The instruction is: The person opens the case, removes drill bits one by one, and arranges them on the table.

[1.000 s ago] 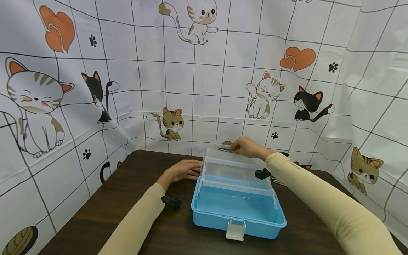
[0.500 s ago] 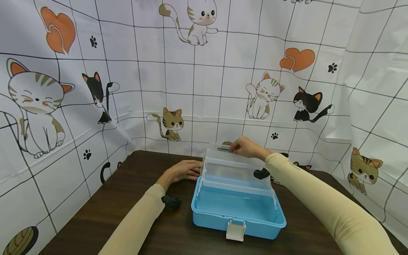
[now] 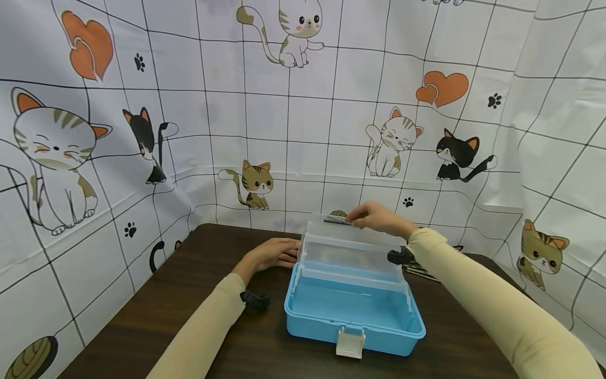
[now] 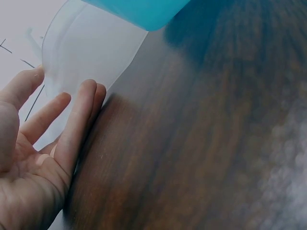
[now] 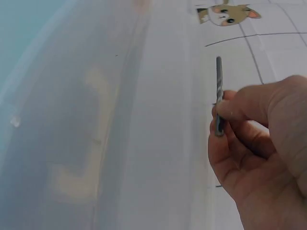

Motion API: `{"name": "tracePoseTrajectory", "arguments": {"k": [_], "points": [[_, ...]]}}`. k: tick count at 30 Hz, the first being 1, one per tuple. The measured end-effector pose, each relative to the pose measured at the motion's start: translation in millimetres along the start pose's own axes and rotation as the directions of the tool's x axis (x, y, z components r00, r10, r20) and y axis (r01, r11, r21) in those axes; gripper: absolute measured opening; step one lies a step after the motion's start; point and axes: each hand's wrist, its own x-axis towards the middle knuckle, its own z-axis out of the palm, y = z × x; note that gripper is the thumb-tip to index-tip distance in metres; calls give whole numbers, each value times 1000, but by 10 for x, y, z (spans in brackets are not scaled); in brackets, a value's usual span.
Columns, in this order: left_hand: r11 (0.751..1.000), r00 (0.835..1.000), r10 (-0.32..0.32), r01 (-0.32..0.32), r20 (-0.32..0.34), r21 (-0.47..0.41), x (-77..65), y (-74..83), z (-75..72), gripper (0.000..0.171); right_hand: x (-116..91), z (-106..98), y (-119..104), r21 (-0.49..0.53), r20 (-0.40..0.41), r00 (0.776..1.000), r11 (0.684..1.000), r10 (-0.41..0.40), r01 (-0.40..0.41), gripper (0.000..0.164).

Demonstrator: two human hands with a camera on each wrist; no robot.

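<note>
A blue plastic box [image 3: 355, 337] stands on the table with its translucent lid [image 3: 352, 252] swung back. My left hand [image 3: 270, 253] is at the lid's left side; in the left wrist view its fingers are extended, with fingertips against or very near the clear lid [image 4: 96, 48]. Behind the raised lid, my right hand [image 3: 381, 218] pinches a thin metal drill bit [image 5: 219, 79] between thumb and fingers. The right wrist view shows spiral grooves on the bit. No items show inside the blue box.
Several thin metal rods [image 3: 418, 272] lie on the dark wooden table [image 3: 227, 337] right of the lid, partly hidden by the right forearm. A white latch [image 3: 350, 343] hangs from the box front. A cat-print sheet [image 3: 303, 121] surrounds the table.
My right hand has shifted slightly to the right with the drill bit, and more of the rods beyond the forearm show. The left hand and box have stayed put.
</note>
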Motion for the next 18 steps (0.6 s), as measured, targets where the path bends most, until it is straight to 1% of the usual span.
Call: {"name": "tracePoseTrajectory", "arguments": {"k": [5, 8, 11, 15, 18], "points": [[1000, 1000, 4, -4, 5, 3, 1, 8, 4, 57, -167, -120, 0, 95, 33, 999, 995, 17, -20, 31], [1000, 1000, 4, -4, 3, 4, -1, 12, 4, 57, -275, -196, 12, 146, 35, 999, 989, 23, -27, 32], [1000, 1000, 5, -5, 3, 8, 1, 14, 8, 57, -386, -271, 65, 168, 8, 998, 984, 54, -55, 30], [1000, 1000, 6, -6, 0, 14, -11, 19, 16, 57, -546, -360, 175, 166, -30, 996, 983, 81, -75, 26], [1000, 1000, 6, -6, -3, 20, -27, 26, 22, 57, -671, -429, 271, 168, -50, 996, 984, 77, -68, 24]]}}
